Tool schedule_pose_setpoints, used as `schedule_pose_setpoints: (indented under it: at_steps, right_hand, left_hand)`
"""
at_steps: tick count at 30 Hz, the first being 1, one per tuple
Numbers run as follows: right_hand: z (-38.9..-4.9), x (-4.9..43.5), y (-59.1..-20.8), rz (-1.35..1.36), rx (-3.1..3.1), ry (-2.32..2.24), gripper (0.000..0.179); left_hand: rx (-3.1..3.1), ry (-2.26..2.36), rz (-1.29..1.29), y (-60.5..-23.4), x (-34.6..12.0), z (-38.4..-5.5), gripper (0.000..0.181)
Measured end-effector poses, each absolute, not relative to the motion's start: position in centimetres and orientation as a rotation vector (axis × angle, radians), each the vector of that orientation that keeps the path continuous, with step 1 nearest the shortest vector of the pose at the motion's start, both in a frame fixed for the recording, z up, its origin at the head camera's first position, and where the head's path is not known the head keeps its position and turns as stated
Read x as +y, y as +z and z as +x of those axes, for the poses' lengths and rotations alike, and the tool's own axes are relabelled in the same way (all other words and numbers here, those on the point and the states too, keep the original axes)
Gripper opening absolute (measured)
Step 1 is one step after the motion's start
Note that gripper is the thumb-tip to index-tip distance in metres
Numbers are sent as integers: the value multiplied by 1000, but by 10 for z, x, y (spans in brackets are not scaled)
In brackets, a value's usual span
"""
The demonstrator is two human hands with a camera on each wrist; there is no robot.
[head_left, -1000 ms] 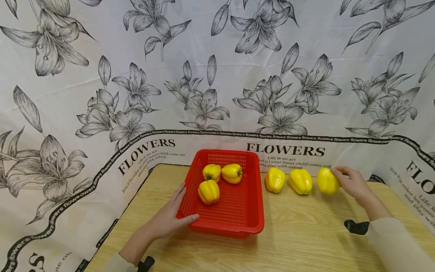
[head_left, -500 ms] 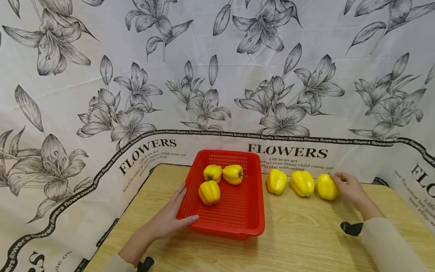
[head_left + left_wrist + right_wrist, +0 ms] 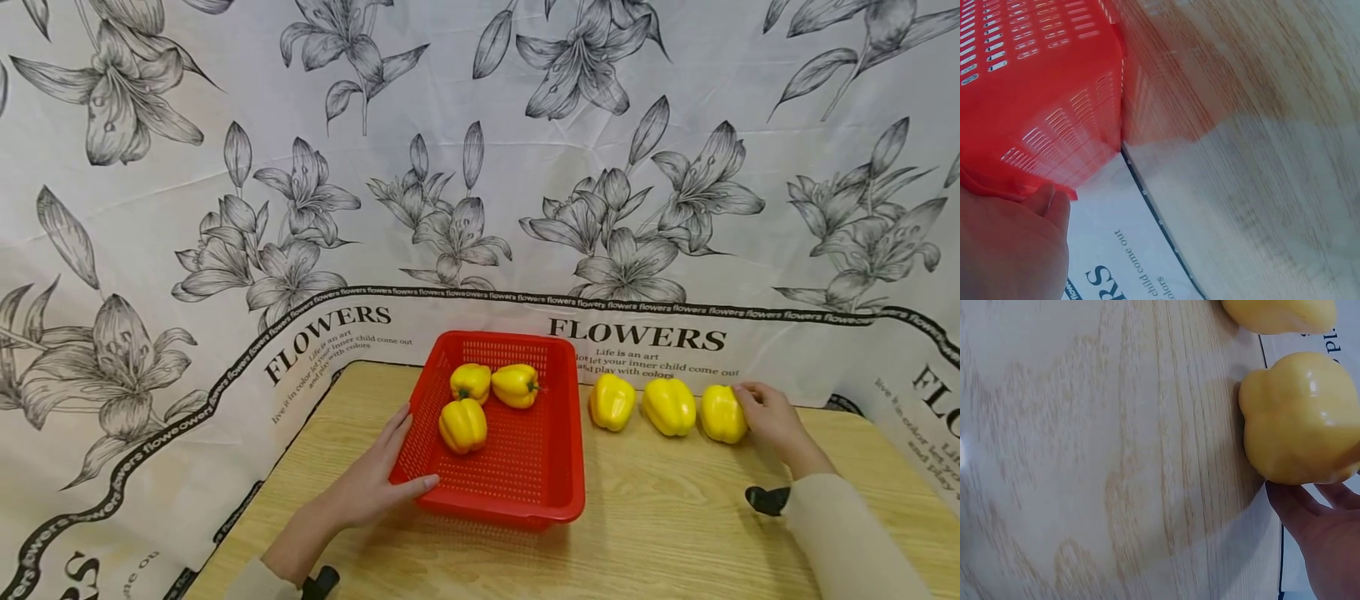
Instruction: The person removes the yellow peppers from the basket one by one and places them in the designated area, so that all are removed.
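Observation:
A red perforated plastic basket (image 3: 517, 492) stands tilted on the table, three yellow bell peppers (image 3: 462, 425) inside it. My left hand (image 3: 375, 479) grips its near left corner, thumb over the rim and fingers along the outer side; in the left wrist view, fingers (image 3: 1054, 206) curl at the rim. To the basket's right, three more yellow peppers form a row: the nearest (image 3: 612, 402), the middle one (image 3: 669, 407) and the farthest (image 3: 723, 414). At that last pepper's right side is my right hand (image 3: 776, 423), its extended fingertips touching the pepper in the right wrist view.
The wooden table (image 3: 652, 517) extends in front of the pepper row. Close behind the basket and peppers hangs a white cloth (image 3: 450, 208) printed with grey flowers and lettering. It also borders the table on both sides.
My right hand has lowered the farthest pepper onto the table at the row's end, and my right forearm has shifted left. My left hand and the basket have stayed put.

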State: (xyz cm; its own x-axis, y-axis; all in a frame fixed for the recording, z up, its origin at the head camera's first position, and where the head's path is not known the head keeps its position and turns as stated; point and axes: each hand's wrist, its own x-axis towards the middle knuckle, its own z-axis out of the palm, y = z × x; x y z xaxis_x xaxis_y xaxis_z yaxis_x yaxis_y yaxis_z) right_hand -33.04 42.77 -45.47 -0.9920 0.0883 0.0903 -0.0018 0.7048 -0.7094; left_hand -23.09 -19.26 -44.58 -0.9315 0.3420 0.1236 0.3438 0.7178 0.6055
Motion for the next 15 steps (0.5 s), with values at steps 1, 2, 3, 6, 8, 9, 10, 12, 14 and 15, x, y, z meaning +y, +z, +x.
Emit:
schedule_pose_setpoints:
  at_steps: [1,2,3,6,8,9,10,12,14,15]
  right_hand:
    - [-331,428,-455,-77,-2794,1162,68]
    - [-331,429,-456,-81,-2797,1163,68]
    - [-332,429,-456,-81,-2800,1163,68]
    - [-331,429,-455,-77,-2818,1155,68]
    - [-330,429,-454,-75,-2838,1137,70]
    - [-329,429,-453,-67,-2847,1125,70]
    - [-328,429,-452,-63,-2858,1109,70]
    - [-326,430,-450,-52,-2879,1077,70]
    - [-323,431,-448,-38,-2898,1052,70]
    - [-322,432,-447,-30,-2904,1041,71]
  left_hand:
    - [-2909,-1028,-579,-445,-192,-231,110]
    - [-2909,-1028,-579,-445,-192,-231,110]
    - [-2909,-1029,-578,-444,-192,-231,110]
    - [-2910,-1031,-582,-444,-192,-231,110]
    - [-2912,-1031,-582,-444,-192,-231,110]
    - [-2914,-1029,-582,-444,-192,-230,110]
    - [-2914,-1028,-583,-444,-192,-230,110]
    - [-2917,-1022,-579,-445,-192,-230,111]
    - [-2918,-1020,-578,-445,-192,-231,111]
    - [-2917,-1021,-576,-444,-192,-231,110]
